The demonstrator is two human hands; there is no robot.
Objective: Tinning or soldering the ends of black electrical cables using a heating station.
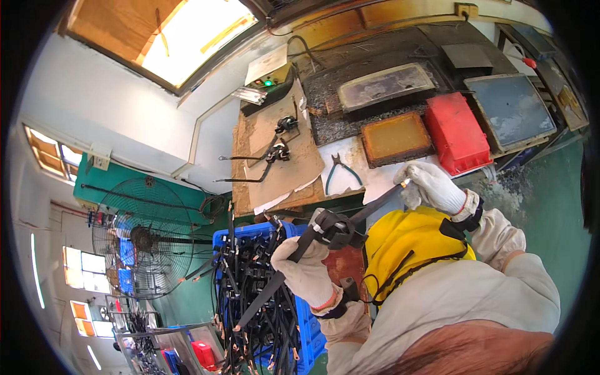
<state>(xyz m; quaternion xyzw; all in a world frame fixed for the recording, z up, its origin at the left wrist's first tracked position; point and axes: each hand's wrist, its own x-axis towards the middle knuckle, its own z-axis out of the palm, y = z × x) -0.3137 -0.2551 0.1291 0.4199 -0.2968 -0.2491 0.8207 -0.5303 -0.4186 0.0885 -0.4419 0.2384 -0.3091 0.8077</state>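
Observation:
In my left hand (303,272), white-gloved, is a thick black cable (259,304), its fingers wrapped round it. The cable slants up to the right, with a bundled loop (334,228) just beyond that hand. My right hand (434,187), also gloved, pinches the cable's far end, where a small copper-coloured tip (405,182) shows. Several similar black cables with copper ends (250,275) fill the blue crate (310,331) below my left hand. Blue-handled cutting pliers (337,160) lie on white paper on the bench, left of my right hand.
On the bench stand a shallow tray of brownish liquid (397,139), a red bin (456,134), a long grey pan (385,87) and a water-filled tray (512,109). Two bundled cables (278,150) lie on cardboard. A large fan (145,239) stands left.

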